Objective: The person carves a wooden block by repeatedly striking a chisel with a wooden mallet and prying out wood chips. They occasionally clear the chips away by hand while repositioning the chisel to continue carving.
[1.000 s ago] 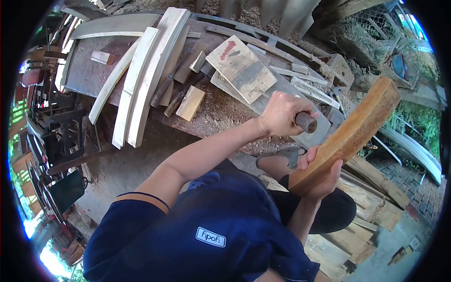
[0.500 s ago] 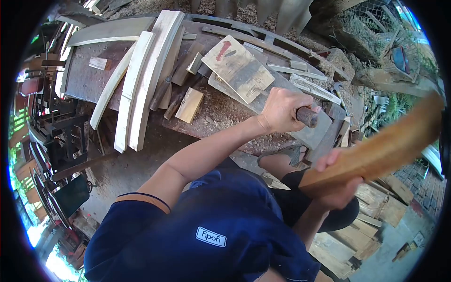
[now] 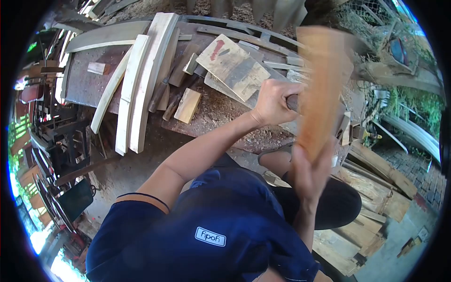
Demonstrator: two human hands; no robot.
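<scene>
My left hand [image 3: 276, 104] is closed around a chisel, of which only the end of the dark round wooden handle [image 3: 292, 102] shows; its blade is hidden. My right hand [image 3: 311, 171] grips the lower end of a thick brown wooden mallet [image 3: 323, 84], raised and blurred by motion. In this view the mallet overlaps the bench just right of the chisel handle. Beyond my left hand, a flat board [image 3: 235, 68] with a red mark lies askew on other pieces. Wood chips [image 3: 218, 110] are scattered over the workbench near my left wrist.
Long pale curved timbers [image 3: 152, 80] lie across the left part of the workbench [image 3: 82, 82] and overhang its near edge. A small wood block [image 3: 188, 105] sits near that edge. Boards [image 3: 366, 188] are stacked on the floor at right. Dark machinery or furniture stands at far left.
My right hand has swung the mallet from the lower right up and to the left, so it now stands nearly upright beside the chisel handle. My left hand has shifted slightly left.
</scene>
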